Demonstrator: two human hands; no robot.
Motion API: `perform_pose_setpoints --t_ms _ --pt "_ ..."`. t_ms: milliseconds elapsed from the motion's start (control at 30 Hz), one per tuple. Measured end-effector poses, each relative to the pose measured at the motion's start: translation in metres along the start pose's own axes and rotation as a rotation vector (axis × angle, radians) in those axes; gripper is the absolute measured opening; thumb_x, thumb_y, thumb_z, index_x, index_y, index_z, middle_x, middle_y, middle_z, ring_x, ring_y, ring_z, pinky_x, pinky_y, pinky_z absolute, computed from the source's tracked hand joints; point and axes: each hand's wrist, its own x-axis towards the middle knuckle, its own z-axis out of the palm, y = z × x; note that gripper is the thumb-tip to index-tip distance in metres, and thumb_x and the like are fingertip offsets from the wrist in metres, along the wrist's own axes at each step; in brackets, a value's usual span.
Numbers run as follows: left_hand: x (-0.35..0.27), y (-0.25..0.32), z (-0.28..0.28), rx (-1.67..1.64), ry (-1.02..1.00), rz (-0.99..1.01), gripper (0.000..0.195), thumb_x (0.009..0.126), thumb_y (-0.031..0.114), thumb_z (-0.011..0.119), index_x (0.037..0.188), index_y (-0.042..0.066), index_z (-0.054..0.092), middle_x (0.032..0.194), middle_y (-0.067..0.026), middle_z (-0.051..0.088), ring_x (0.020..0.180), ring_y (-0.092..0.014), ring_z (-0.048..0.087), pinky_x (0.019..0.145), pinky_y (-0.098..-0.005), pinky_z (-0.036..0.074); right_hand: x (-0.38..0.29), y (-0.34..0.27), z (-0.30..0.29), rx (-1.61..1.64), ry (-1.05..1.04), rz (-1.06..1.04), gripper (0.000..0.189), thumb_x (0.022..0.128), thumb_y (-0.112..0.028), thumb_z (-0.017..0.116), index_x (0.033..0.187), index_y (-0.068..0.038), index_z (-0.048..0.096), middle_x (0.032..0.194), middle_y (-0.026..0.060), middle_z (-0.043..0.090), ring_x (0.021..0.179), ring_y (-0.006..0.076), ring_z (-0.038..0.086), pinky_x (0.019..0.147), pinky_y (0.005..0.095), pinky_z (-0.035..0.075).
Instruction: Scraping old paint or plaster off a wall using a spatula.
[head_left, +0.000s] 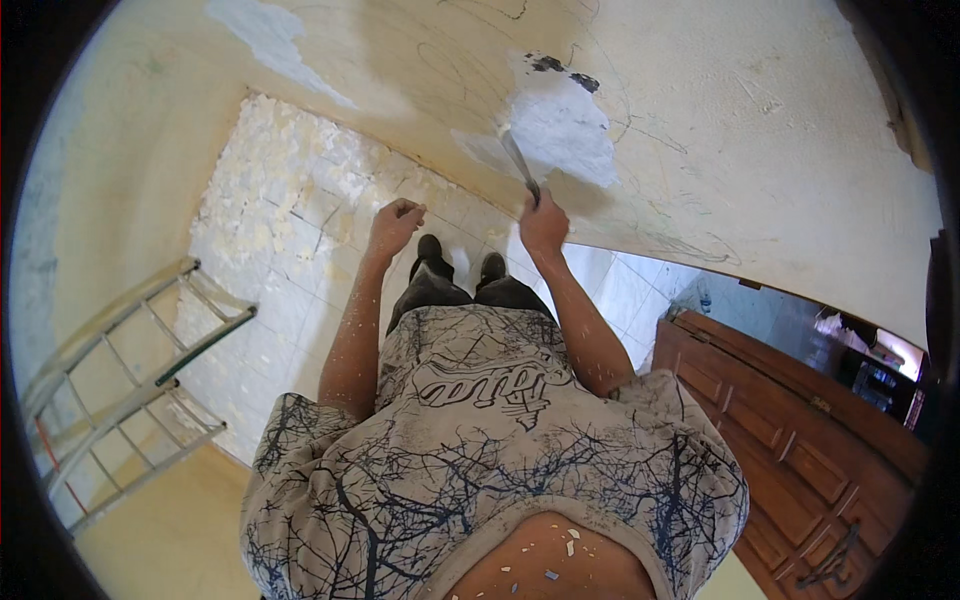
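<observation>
My right hand (545, 223) grips the dark handle of a scraper (517, 159). Its metal blade meets the painted wall (675, 82) at the left side of a bare whitish patch (562, 127). Dark marks lie along that patch's upper edge, and pencil-like scribbles cover the paint around it. Held a little off the wall, above the floor, is my left hand (397, 225), its fingers loosely curled; whether anything small is between them cannot be made out.
Paint flakes (281, 172) litter the tiled floor (292, 300). On the left a metal stepladder (112, 390) stands near the side wall. A brown panelled wooden door (780, 442) is at the right, beside a doorway. Another stripped patch (274, 45) shows at upper left.
</observation>
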Motion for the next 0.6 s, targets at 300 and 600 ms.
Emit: perform_pose_setpoints --t_ms 300,600 --pt "-0.023 -0.04 0.033 -0.094 0.122 -0.098 0.025 0.081 0.025 0.061 0.084 0.0 0.062 0.07 -0.006 0.062 0.064 -0.012 0.056 0.062 -0.0259 0.044 0.002 -0.006 -0.022 0.152 -0.165 0.059 0.023 0.087 -0.027 0.051 0.09 -0.004 0.056 0.072 0.0225 0.06 0.071 0.0423 0.058 0.063 0.0493 0.044" --pt "-0.037 -0.073 0.059 -0.179 0.173 -0.156 0.026 0.081 0.025 0.061 0.083 0.0 0.063 0.068 -0.006 0.062 0.062 -0.012 0.056 0.061 -0.026 0.045 0.001 0.008 -0.03 0.212 -0.146 -0.022 0.03 0.088 -0.03 0.051 0.092 -0.001 0.059 0.077 0.0207 0.061 0.075 0.04 0.058 0.066 0.0432 0.045"
